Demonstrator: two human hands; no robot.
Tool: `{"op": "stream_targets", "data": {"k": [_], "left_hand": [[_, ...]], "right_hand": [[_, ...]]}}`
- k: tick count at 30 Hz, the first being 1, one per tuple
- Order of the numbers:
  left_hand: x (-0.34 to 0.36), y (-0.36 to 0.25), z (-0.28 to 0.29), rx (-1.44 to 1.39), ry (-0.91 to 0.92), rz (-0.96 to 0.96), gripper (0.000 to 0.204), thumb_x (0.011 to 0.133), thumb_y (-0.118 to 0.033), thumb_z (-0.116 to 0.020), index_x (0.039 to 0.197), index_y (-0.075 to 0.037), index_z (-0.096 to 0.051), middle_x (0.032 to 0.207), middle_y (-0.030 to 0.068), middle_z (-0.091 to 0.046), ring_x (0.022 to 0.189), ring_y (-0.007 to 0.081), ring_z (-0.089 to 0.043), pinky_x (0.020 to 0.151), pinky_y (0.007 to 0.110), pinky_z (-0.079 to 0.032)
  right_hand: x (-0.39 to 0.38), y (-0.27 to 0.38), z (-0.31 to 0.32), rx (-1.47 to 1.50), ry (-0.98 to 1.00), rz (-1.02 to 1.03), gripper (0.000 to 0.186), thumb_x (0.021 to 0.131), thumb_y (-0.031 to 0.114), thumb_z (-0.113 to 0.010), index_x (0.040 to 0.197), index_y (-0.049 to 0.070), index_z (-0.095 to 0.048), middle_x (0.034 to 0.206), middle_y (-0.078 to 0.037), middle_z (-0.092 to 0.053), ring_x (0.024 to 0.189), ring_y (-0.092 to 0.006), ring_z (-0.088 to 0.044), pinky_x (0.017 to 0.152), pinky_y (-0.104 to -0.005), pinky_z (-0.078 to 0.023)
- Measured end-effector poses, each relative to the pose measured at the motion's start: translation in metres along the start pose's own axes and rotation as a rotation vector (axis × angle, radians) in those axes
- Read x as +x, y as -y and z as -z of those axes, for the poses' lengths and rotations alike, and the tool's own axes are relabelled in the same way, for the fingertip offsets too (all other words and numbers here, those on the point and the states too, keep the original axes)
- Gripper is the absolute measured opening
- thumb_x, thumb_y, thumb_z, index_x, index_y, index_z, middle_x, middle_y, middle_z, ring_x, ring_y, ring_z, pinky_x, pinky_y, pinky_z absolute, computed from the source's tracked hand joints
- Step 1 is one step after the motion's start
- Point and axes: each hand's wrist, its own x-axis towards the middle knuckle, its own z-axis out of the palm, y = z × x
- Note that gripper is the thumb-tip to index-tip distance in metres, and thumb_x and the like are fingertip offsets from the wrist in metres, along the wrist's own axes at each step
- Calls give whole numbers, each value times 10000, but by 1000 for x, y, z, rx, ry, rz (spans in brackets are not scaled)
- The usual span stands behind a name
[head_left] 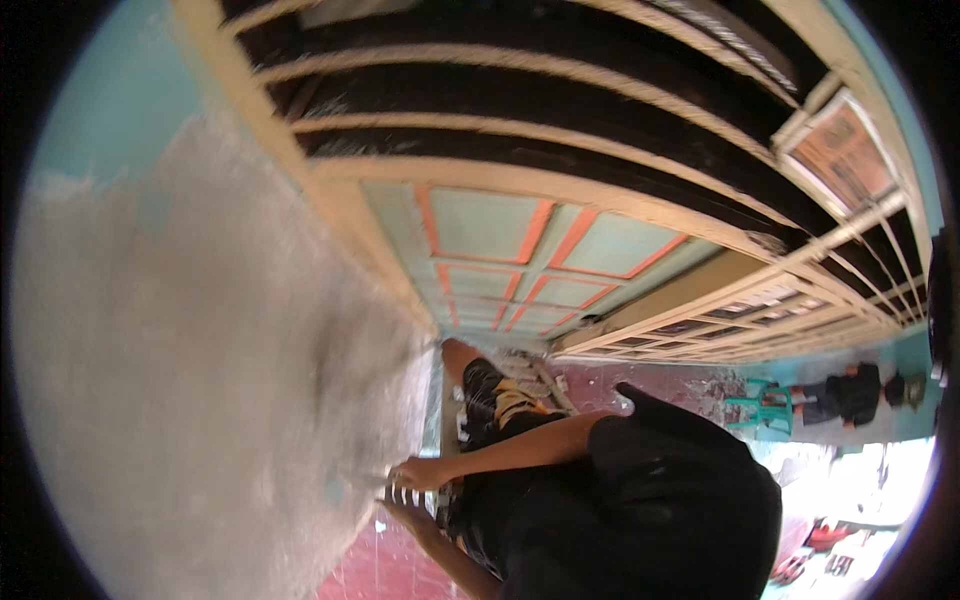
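My right hand (422,473) is closed, its arm reaching forward from a black sleeve. From its fingers a thin grey blade, apparently a putty knife (368,479), points toward the wall. Just beside it, my left hand (405,512) curls around something small and dark with pale stripes (404,495); its kind is too small to make out. Both hands are close together before a wall (200,350) coated in patchy grey plaster, with turquoise paint showing at its upper part. Whether the blade touches the wall is unclear.
A pale green door with orange trim (490,235) stands beside the wall, under cream slats (520,60). Red tiled floor (385,560) lies below. Farther off, a person in dark clothes (855,393) is by a green plastic chair (762,408). A wooden piece (550,385) is near my legs.
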Motion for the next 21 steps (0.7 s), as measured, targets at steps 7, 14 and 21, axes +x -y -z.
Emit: {"op": "stream_targets", "data": {"k": [7,14,21], "left_hand": [[-4,-2,3,-19,93,-24,655,972,-606,-361,1347,-77,-452,1366,118,-463,1256,293,-445,1024,498,-368],[-1,12,7,78,148,-151,695,983,-585,-353,1376,-14,-401,1357,160,-453,1215,300,-493,970,429,-442],[-21,3,-11,116,84,-149,613,1003,-532,-373,1314,-13,-472,1271,140,-522,1109,242,-556,876,361,-484]], "right_hand": [[-19,20,11,-16,-196,59,368,939,216,-538,1210,-34,-533,955,-269,-664,912,-399,-659,773,-457,-514],[-26,51,6,-150,-14,36,338,946,223,-535,1211,14,-524,871,-235,-661,835,-410,-641,709,-488,-476],[-14,37,12,-171,12,26,367,897,243,-616,1176,7,-585,880,-243,-675,842,-370,-680,734,-424,-524]]}}
